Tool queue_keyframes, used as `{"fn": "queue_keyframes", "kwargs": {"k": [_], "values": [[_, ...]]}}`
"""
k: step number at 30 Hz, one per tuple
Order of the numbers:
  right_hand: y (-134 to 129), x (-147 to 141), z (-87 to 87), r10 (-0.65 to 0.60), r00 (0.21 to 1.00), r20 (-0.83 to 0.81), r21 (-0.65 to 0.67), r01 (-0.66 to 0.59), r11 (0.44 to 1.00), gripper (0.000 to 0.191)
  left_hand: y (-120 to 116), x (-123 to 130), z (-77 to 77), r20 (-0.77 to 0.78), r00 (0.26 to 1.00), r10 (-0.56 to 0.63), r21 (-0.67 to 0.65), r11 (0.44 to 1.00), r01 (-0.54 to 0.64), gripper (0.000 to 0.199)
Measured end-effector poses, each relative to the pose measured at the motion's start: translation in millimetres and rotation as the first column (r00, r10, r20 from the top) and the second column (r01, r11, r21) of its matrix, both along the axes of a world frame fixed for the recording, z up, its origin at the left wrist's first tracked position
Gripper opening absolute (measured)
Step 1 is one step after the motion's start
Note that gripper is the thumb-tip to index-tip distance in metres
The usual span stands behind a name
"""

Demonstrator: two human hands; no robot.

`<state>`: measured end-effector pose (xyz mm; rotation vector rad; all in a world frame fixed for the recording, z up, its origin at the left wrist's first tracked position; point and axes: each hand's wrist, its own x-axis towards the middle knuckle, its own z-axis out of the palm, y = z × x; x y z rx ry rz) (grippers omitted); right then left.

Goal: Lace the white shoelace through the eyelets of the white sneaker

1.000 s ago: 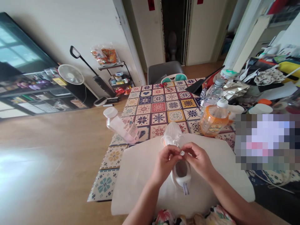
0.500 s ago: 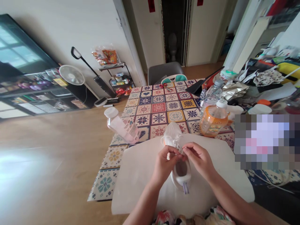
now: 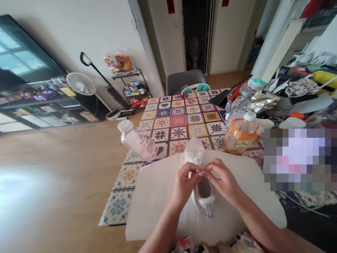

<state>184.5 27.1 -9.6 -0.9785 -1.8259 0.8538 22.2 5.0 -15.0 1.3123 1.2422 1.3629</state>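
In the head view, you are leaning over a white shoe (image 3: 194, 149) that is lying lengthwise on the white mat (image 3: 155, 196), its toe pointing away from you and its heel tab (image 3: 209, 211) facing you. Your left hand (image 3: 185, 181) and right hand (image 3: 224, 178) are sitting over the front of the shoe's opening, just behind the laces (image 3: 200, 155), with the fingertips meeting in the middle. Each thumb is bending in towards its forefinger, but the fingers are covering whatever lies between, so you are leaving it unclear whether either hand is grasping anything. The mat is covering the near part of the table (image 3: 178, 121), which is showing a patchwork of patterned squares. To your left, a pink bottle (image 3: 140, 142) is standing near the table's edge. To your right, beyond the mat, an orange bottle (image 3: 240, 135) is standing in front of a clear bottle (image 3: 240, 105). At the far end, red-handled scissors (image 3: 185, 96) are lying near a grey chair (image 3: 185, 81).
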Motion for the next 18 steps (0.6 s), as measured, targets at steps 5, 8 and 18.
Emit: {"fn": "queue_keyframes", "kwargs": {"k": [5,8,18], "values": [[1.1,2.0,5.4,0.177,0.983,-0.046,-0.238,-0.183,0.954,0.024,1.2,-0.5,3.9,-0.054,0.999,0.004,0.02,1.0,-0.003,0.025],[-0.9,1.9,7.3,0.187,0.982,0.022,-0.169,-0.181,0.969,0.013,0.8,0.7,6.0,-0.043,0.999,0.008,-0.01,1.0,-0.009,0.029],[-6.3,-4.5,3.7,-0.071,0.984,0.163,0.463,-0.013,0.886,0.014,3.9,-2.1,1.8,0.05,0.998,-0.027,-0.157,0.987,0.035,0.036]]}}
